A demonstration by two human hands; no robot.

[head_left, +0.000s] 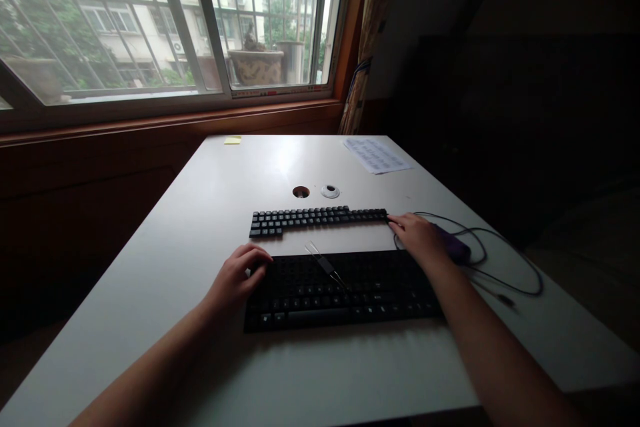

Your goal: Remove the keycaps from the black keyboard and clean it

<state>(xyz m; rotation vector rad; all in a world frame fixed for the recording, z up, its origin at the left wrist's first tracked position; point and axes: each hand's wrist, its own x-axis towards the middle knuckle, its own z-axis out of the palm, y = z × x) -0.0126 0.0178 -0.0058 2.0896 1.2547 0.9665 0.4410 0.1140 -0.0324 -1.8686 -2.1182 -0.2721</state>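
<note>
The keyboard lies flat on the worktop, its long side across the view; keycaps show on its near rows, while its far part is too dark to read. Just beyond, toward 12 o'clock, loose keycaps stand in close rows, more of them at the 9 o'clock end. Tweezers rest across the keyboard, tips pointing toward 5 o'clock.

The left grip touches the keyboard's 10 o'clock corner, fingers bent, with a gap between thumb and forefinger. The right grip has its fingertips at the 3 o'clock end of the keycap rows; whether it pinches one, I cannot tell.

A purple object sits just past the right grip at 4 o'clock, with a cable looping around it. Papers lie well apart, toward 1 o'clock.
</note>
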